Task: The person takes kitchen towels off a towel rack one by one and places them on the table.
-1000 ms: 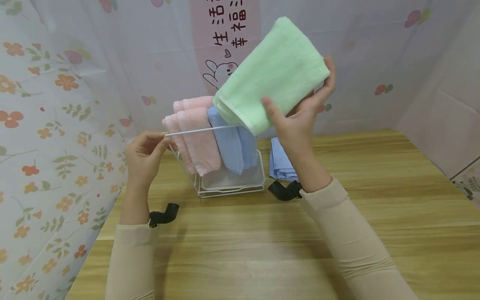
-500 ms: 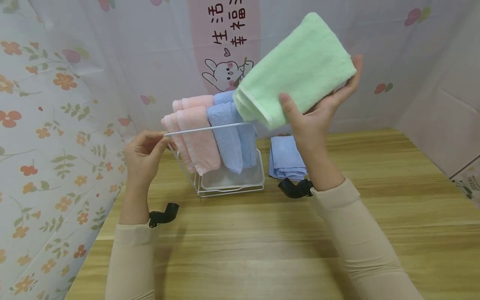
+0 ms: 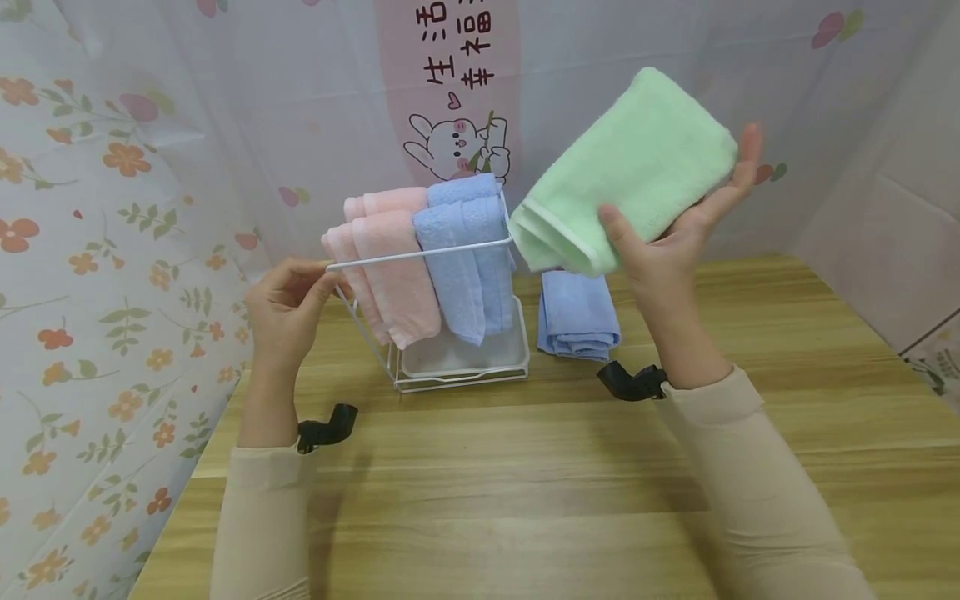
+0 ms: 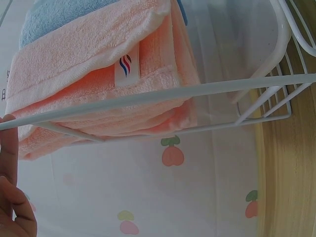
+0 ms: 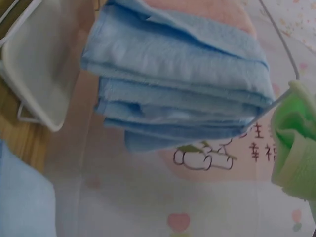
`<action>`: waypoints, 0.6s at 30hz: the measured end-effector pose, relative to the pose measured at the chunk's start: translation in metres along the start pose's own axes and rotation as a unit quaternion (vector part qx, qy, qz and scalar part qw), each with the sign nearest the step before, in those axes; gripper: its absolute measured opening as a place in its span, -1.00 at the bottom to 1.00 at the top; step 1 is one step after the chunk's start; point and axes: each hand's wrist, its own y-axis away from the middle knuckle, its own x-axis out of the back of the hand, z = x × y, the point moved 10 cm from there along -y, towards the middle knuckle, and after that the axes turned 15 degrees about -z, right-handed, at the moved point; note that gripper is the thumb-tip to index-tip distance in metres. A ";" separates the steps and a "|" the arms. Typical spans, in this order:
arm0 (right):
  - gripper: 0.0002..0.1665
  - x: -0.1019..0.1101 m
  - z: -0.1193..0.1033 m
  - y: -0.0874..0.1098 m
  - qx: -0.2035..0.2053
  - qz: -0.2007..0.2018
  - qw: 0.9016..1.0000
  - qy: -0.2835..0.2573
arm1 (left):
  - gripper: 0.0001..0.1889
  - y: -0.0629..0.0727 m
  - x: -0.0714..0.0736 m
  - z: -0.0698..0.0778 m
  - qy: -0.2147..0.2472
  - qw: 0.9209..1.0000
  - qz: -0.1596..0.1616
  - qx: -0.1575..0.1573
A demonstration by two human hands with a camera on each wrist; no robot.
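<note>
My left hand (image 3: 283,310) pinches the upper left corner of a white wire rack (image 3: 405,257). Pink towels (image 3: 397,279) and blue towels (image 3: 461,271) hang folded side by side over the rack. To the right of the rack, my right hand (image 3: 671,250) holds a folded light green towel (image 3: 637,167) in the air, thumb across its front. The other fingers are mostly hidden behind it. In the right wrist view the green towel (image 5: 298,163) hangs close to the rack's end, beside the blue towels (image 5: 182,74).
A white tray (image 3: 523,337) sits in the rack's base. Right of it, a folded blue cloth (image 3: 579,310) lies on the wooden table (image 3: 487,492). A patterned curtain (image 3: 637,50) hangs behind. Black mounts (image 3: 633,382) stick out from both wrists.
My right hand has carried the green towel rightward, away from over the rack; it rose a little, then came down. The blue towels and folded cloth show more. My left hand stays at the corner.
</note>
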 end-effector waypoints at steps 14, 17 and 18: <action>-0.02 0.061 0.053 0.017 -0.153 -0.100 0.981 0.062 | -0.79 0.000 0.001 0.000 -0.004 1.000 0.001 -0.005; -0.04 0.073 0.061 0.022 -0.190 -0.138 0.969 0.078 | -0.81 0.000 0.001 0.000 -0.006 1.000 0.001 -0.004; -0.04 0.077 0.064 0.025 -0.206 -0.151 0.963 0.087 | -0.82 0.000 0.001 0.000 -0.006 1.000 0.001 -0.004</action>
